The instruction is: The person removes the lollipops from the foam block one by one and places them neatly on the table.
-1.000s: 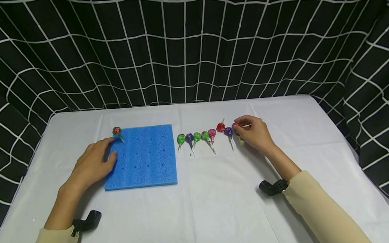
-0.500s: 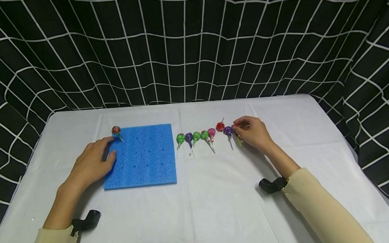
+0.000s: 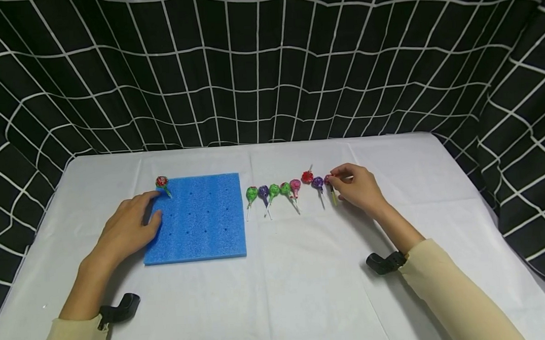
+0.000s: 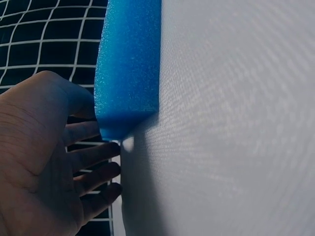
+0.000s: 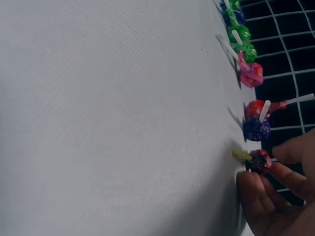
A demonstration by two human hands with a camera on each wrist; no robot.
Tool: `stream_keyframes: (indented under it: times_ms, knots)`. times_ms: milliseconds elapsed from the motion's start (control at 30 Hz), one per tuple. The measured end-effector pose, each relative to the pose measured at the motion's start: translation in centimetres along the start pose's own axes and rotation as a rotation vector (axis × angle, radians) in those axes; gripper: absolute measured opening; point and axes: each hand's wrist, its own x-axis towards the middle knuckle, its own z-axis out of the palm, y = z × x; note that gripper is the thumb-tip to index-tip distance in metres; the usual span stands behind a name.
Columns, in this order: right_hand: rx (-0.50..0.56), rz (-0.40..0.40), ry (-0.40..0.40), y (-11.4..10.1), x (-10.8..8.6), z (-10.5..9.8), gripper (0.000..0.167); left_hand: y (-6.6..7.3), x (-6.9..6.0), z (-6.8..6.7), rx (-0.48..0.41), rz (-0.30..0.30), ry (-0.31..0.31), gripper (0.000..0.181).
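At the left edge of a blue foam board (image 3: pixel 201 218) with small holes, my left hand (image 3: pixel 131 224) rests with fingers relaxed; in the left wrist view its thumb lies against the foam (image 4: pixel 129 59). A red-and-green lollipop (image 3: pixel 162 182) stands in the board's far left corner. My right hand (image 3: pixel 357 186) is at the right end of a row of lollipops. There, in the right wrist view, thumb and forefinger pinch a short white stick (image 5: pixel 274 160) behind a red lollipop head (image 5: pixel 261 161). A yellow stick (image 5: pixel 241 155) also shows there; the fingers partly hide how these lie.
Left of my right hand lie a purple lollipop (image 3: pixel 317 182), a red one (image 3: pixel 307 177), a pink one (image 3: pixel 295 185) and several green and purple ones (image 3: pixel 274 190). A white cloth (image 3: pixel 304 280) covers the table. Black grid-patterned curtain (image 3: pixel 259 69) surrounds it.
My right hand has shifted slightly right, uncovering more of the lollipop head at the row's end. The white stick that stuck out from its fingers no longer shows in the head view. My left hand stays put.
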Motion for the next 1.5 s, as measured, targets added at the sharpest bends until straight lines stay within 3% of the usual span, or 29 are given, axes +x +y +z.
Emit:
stream_keyframes:
  times_ms: [533, 733, 933, 1233, 1500]
  knots:
    - [-0.004, -0.045, -0.01, 0.1, 0.1, 0.4, 0.034, 0.1, 0.0, 0.0, -0.002, 0.005, 0.001, 0.056]
    - [-0.085, -0.064, 0.032, -0.3, -0.1, 0.2, 0.037, 0.2, 0.1, -0.1, 0.007, 0.0, -0.001, 0.057]
    - [-0.131, -0.102, 0.06, -1.8, -0.4, 0.4, 0.038, 0.1, 0.1, 0.0, 0.004, -0.004, 0.003, 0.057]
    - [-0.093, -0.218, 0.106, -4.8, -0.4, 0.8, 0.028, 0.1, 0.2, 0.2, -0.003, 0.01, 0.015, 0.056]
    - [-0.027, -0.287, 0.041, -7.0, -0.7, 2.0, 0.033, 0.0, 0.2, 0.3, 0.01, 0.026, 0.029, 0.055]
